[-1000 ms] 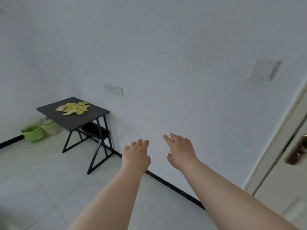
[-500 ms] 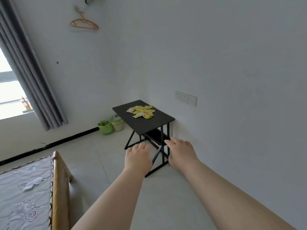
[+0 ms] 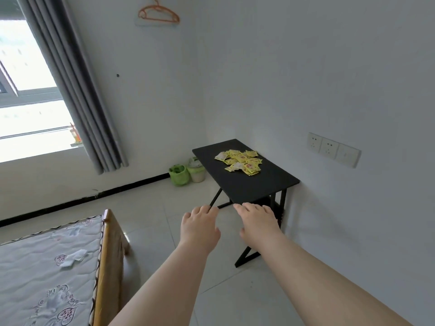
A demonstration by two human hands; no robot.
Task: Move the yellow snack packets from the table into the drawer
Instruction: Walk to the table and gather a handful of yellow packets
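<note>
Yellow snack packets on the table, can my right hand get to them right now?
Probably not yet: the right hand hangs open, short of the table, and the yellow snack packets lie farther back on its top. Nothing blocks the way, though.

The table (image 3: 255,184) with the yellow snack packets (image 3: 241,160) has been approached. It is now seen larger, at one o'clock, just beyond the left hand (image 3: 200,227) and right hand (image 3: 259,224).
</note>
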